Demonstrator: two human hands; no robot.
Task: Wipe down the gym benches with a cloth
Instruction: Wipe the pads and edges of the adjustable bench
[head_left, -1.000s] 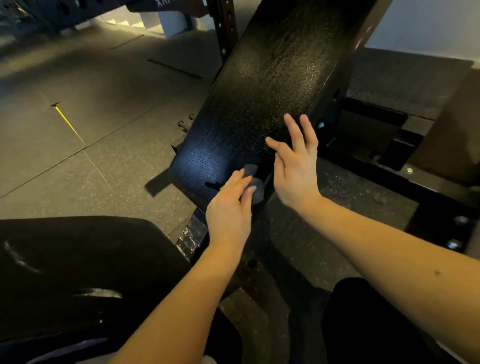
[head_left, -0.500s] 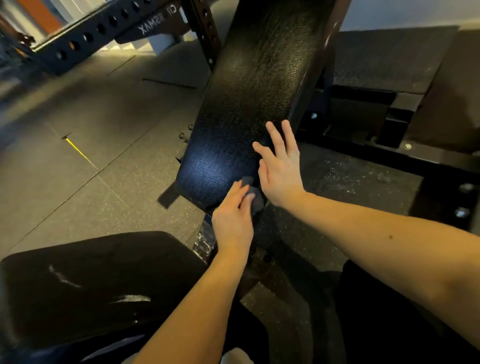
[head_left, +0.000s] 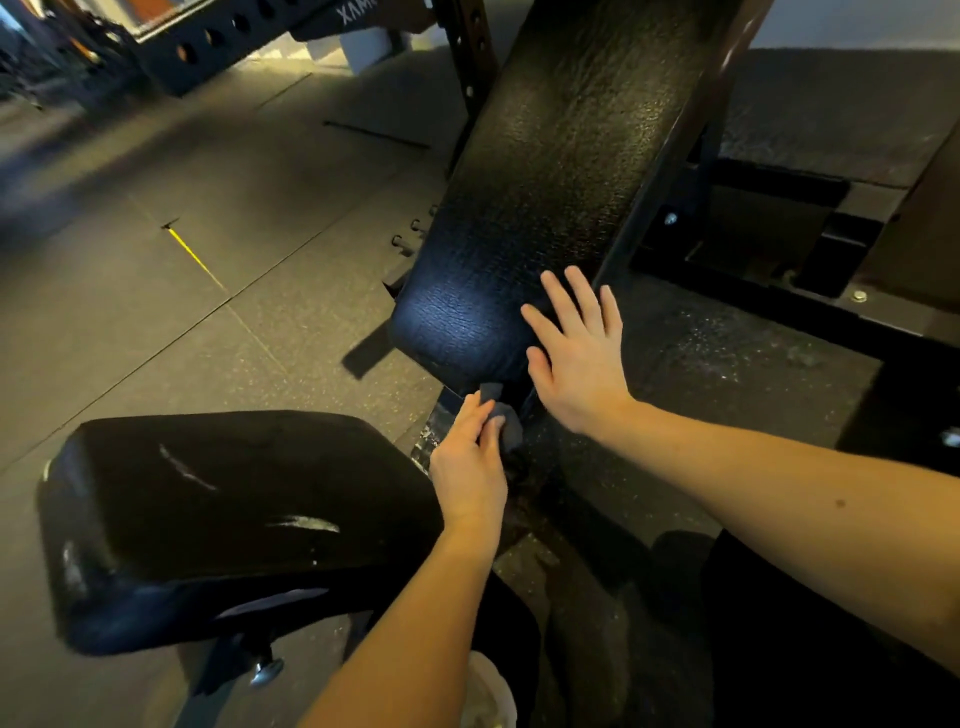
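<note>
Lower now, my left hand (head_left: 470, 457) grips the cloth (head_left: 508, 422) beneath the back pad (head_left: 545, 182); my right hand (head_left: 576, 358) rests there, fingers straight and spread.

Floor: grey speckled rubber tiles (head_left: 130, 338), seams plain between them. A short yellow line (head_left: 195, 257) runs along one seam. Upper left: dark steel rack beam (head_left: 223, 36) with a row of round holes and white lettering, partly cut off. Near it, a perforated black upright (head_left: 470, 57). Upper right: pale wall (head_left: 857, 21), with a dark textured platform (head_left: 841, 114) at its foot. Warm light patch on the floor by the beam; elsewhere dim.
</note>
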